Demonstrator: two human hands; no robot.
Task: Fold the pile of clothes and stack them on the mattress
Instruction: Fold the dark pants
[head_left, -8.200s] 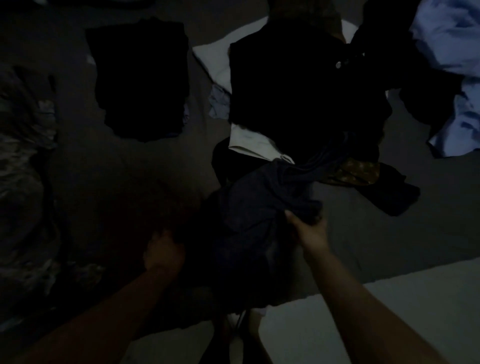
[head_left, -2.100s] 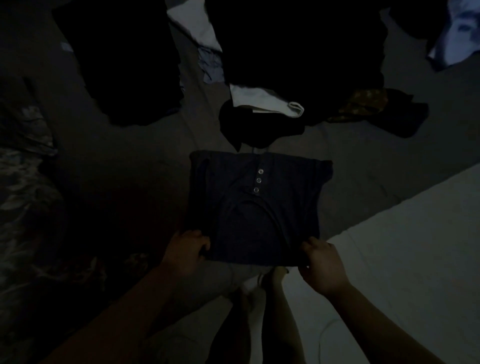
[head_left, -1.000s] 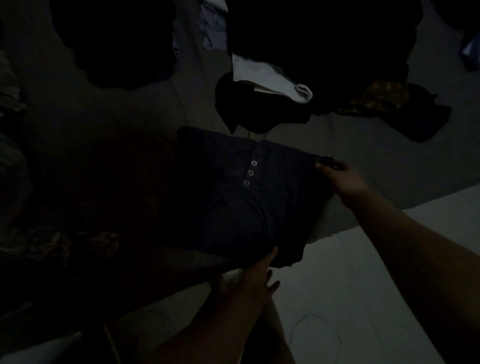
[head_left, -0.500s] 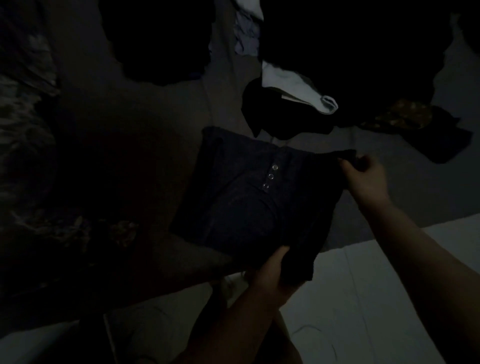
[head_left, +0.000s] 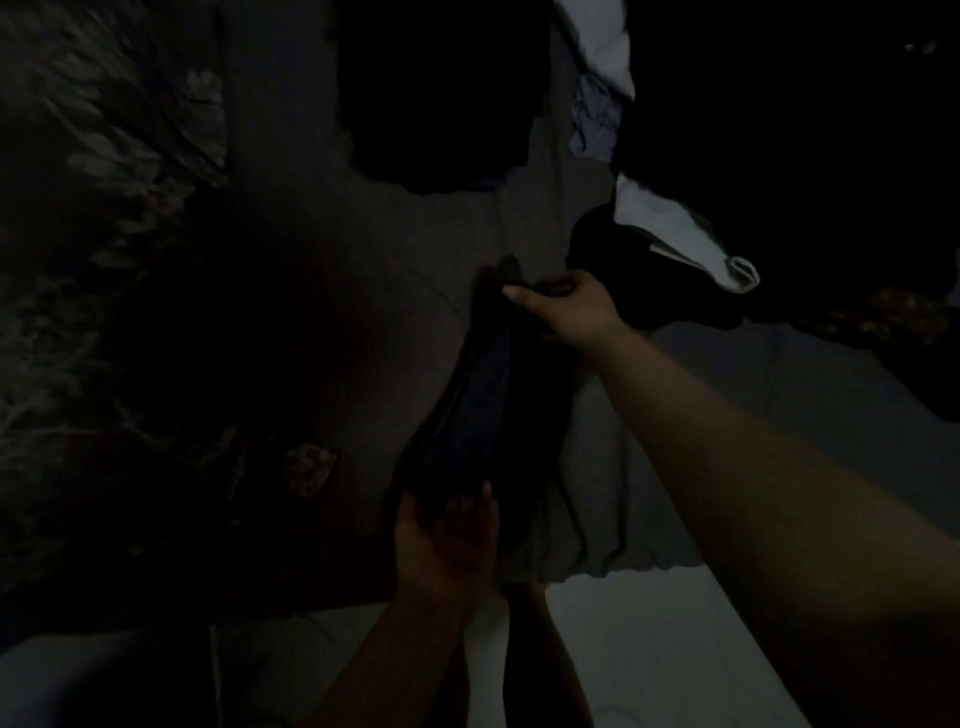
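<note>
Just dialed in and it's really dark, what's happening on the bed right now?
A person is midway through folding a dark navy shirt on the grey sheet. The right hand pinches its far end, the left hand holds its near end, and the shirt is doubled lengthwise into a narrow strip. An unfolded pile lies just beyond; a dark garment lies further back.

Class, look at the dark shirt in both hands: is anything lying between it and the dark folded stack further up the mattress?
Nothing visible. Between the dark shirt and the folded stack lies only bare grey sheet.
</note>
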